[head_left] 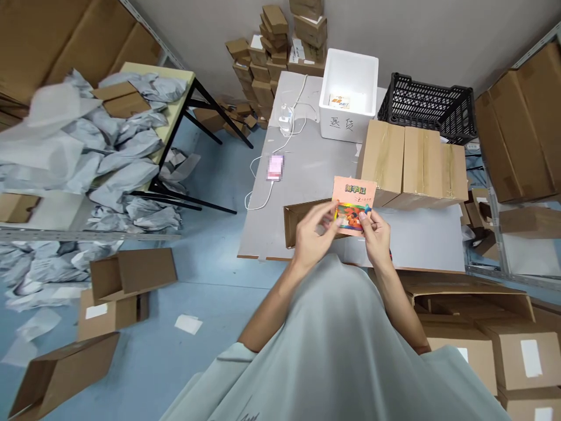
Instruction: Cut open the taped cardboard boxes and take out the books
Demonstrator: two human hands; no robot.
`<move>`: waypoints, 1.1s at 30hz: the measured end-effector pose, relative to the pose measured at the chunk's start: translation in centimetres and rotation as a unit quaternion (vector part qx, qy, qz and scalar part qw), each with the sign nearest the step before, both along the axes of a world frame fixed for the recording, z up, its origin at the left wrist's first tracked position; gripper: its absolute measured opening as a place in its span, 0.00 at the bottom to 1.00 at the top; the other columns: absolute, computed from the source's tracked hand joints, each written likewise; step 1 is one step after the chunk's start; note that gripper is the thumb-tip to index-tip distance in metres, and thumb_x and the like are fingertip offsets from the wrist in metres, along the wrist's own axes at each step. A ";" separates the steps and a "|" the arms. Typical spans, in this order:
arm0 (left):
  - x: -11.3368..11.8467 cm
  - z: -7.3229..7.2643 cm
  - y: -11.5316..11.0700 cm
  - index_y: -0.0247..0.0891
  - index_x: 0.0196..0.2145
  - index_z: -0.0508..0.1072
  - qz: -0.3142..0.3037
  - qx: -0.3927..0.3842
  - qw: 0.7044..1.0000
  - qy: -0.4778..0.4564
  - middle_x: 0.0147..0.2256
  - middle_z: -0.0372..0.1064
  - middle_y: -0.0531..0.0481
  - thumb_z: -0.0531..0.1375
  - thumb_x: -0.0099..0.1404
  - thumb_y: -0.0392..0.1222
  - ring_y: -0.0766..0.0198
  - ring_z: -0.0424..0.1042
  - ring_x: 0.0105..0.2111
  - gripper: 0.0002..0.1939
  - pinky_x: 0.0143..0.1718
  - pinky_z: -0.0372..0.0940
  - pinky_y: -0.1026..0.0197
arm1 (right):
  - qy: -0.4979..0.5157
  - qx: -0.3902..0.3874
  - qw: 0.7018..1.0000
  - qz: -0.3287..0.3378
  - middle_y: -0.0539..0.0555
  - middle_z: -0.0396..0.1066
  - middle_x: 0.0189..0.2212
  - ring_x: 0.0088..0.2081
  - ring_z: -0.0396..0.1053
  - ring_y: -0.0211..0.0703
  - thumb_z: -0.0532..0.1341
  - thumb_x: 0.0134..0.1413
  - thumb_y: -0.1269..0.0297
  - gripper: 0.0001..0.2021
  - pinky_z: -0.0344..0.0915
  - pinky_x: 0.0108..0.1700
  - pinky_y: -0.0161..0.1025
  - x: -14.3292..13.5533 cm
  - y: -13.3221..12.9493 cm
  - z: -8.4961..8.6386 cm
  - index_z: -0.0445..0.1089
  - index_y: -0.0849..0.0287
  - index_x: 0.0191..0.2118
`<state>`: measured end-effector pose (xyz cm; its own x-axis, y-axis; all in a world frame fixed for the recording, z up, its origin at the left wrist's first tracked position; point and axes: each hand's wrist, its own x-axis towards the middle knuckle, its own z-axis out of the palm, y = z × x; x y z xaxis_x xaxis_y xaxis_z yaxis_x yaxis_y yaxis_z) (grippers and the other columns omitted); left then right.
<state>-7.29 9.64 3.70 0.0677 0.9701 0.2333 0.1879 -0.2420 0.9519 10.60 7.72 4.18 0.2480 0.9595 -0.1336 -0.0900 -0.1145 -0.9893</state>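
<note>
A pink booklet (353, 194) with a colourful picture and printed characters is held up near the front edge of the table. My right hand (376, 235) grips its lower right side, the thumb lying on the front. At the lower left side is my left hand (310, 235), closed about the edge with its thumb over the picture; the fingers are slightly blurred. Behind and below my left hand lies an open brown cardboard box (293, 225), partly covered by the hand and the booklet.
The grey table (263, 234) holds a phone (276, 167) on a white cable, a white foam box (348, 126), closed cartons (383, 155) and a black crate (427, 108). Grey parcels (131, 137) fill a side table at left. Open cartons (146, 272) lie on the floor.
</note>
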 end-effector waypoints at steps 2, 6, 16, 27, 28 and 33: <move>-1.1 0.1 0.5 0.42 0.63 0.85 0.029 -0.044 0.999 -0.011 0.58 0.84 0.39 0.73 0.71 0.61 0.57 0.84 0.45 0.29 0.43 0.79 0.58 | 0.007 -0.007 1.000 0.015 0.49 0.78 0.30 0.31 0.75 0.42 0.73 0.60 0.31 0.28 0.80 0.36 0.40 0.7 0.0 0.2 0.79 0.54 0.40; -1.6 0.3 0.9 0.40 0.47 0.90 -0.102 -0.171 0.973 -0.120 0.42 0.86 0.43 0.71 0.71 0.70 0.52 0.84 0.41 0.29 0.42 0.81 0.54 | 0.015 -0.007 0.999 0.042 0.48 0.76 0.28 0.29 0.73 0.42 0.74 0.61 0.31 0.27 0.76 0.33 0.39 0.9 -0.2 0.4 0.78 0.53 0.39; -0.9 0.2 0.7 0.40 0.44 0.91 0.002 -0.137 0.985 -0.104 0.45 0.87 0.43 0.71 0.71 0.69 0.52 0.85 0.43 0.27 0.41 0.81 0.55 | -0.088 0.063 0.992 -0.066 0.62 0.84 0.60 0.61 0.82 0.56 0.70 0.68 0.36 0.27 0.80 0.65 0.54 -0.6 -0.3 0.0 0.82 0.52 0.59; -0.6 -0.1 -0.7 0.45 0.64 0.84 -0.061 -0.015 0.998 0.004 0.65 0.81 0.37 0.66 0.80 0.56 0.50 0.82 0.60 0.22 0.60 0.79 0.46 | -0.034 0.013 0.999 -0.016 0.58 0.89 0.47 0.51 0.86 0.58 0.73 0.63 0.34 0.28 0.85 0.55 0.52 -1.4 -0.5 0.4 0.85 0.55 0.52; -1.0 -0.3 -0.3 0.45 0.65 0.83 -0.021 -0.031 0.999 -0.006 0.64 0.81 0.38 0.68 0.78 0.58 0.51 0.83 0.57 0.25 0.57 0.80 0.49 | -0.021 0.006 1.000 -0.006 0.58 0.89 0.47 0.51 0.87 0.59 0.73 0.62 0.34 0.28 0.85 0.55 0.53 -0.8 -0.3 0.6 0.86 0.55 0.52; -2.4 -0.3 1.3 0.41 0.52 0.89 -0.053 -0.176 0.978 -0.103 0.50 0.88 0.39 0.74 0.69 0.68 0.48 0.86 0.49 0.29 0.51 0.81 0.49 | 0.040 -0.023 0.998 0.043 0.58 0.89 0.47 0.49 0.88 0.60 0.77 0.58 0.35 0.30 0.86 0.53 0.57 0.5 -0.3 1.3 0.86 0.55 0.52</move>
